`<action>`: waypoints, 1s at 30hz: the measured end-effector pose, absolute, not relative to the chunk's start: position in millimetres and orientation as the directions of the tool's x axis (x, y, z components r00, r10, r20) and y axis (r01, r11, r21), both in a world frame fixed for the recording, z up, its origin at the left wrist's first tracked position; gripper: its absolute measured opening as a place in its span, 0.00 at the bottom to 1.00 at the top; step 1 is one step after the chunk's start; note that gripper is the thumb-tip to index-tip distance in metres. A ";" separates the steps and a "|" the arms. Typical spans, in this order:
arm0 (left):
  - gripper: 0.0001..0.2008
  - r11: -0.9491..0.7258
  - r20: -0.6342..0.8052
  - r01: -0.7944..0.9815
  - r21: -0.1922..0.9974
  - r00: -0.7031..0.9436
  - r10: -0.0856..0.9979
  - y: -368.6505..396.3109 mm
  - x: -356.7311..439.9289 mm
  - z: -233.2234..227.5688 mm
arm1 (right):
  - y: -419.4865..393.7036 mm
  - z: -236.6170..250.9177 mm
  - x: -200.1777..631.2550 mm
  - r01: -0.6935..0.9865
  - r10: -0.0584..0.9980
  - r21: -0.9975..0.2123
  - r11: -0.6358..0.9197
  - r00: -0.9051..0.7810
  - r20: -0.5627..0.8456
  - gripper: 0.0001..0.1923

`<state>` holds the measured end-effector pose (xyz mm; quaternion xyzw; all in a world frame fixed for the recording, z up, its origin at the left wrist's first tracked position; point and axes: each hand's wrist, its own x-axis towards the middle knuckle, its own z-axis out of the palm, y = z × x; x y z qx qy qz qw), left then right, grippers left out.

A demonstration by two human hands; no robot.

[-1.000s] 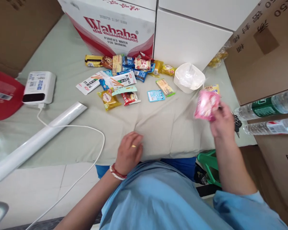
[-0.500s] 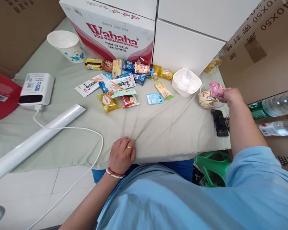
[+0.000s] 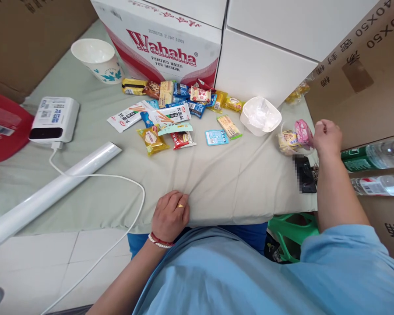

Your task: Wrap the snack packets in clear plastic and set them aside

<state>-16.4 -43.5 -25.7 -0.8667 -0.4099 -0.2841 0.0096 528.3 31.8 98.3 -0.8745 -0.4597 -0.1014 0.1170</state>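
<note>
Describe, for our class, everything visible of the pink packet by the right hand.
The pink packet looks like glossy plastic film, with markings too small to read; no opening shows. It is near the right end of the cloth-covered table, beside a yellowish packet on its left. The right hand is at its right edge; whether it grips the packet cannot be told.

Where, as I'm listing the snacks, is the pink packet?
In the head view, the pink packet is toward the right edge, between a yellow packet and the right hand.
</note>
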 end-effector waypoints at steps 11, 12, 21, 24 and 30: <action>0.13 -0.661 0.515 0.712 0.237 0.484 0.707 -44.9 -14.6 -24.1 | 32.6 84.3 497.7 0.827 0.818 0.020 -0.562 0.552 0.161 0.24; 0.13 -0.659 0.513 0.712 0.241 0.484 0.710 -45.2 -14.9 -24.5 | 30.6 87.5 492.4 0.842 0.825 0.026 -0.539 0.522 0.215 0.24; 0.14 -0.661 0.522 0.705 0.255 0.475 0.708 -46.3 -15.7 -24.0 | -39.9 58.1 425.8 0.859 0.799 0.022 -0.512 0.466 0.380 0.28; 0.14 -0.665 0.525 0.703 0.251 0.478 0.704 -46.2 -15.9 -24.2 | -47.4 34.8 443.1 0.859 0.794 -0.017 -0.511 0.480 0.373 0.24; 0.14 -0.658 0.524 0.709 0.253 0.471 0.709 -46.8 -15.6 -24.3 | -27.6 21.4 480.2 0.889 0.812 -0.063 -0.454 0.442 0.380 0.17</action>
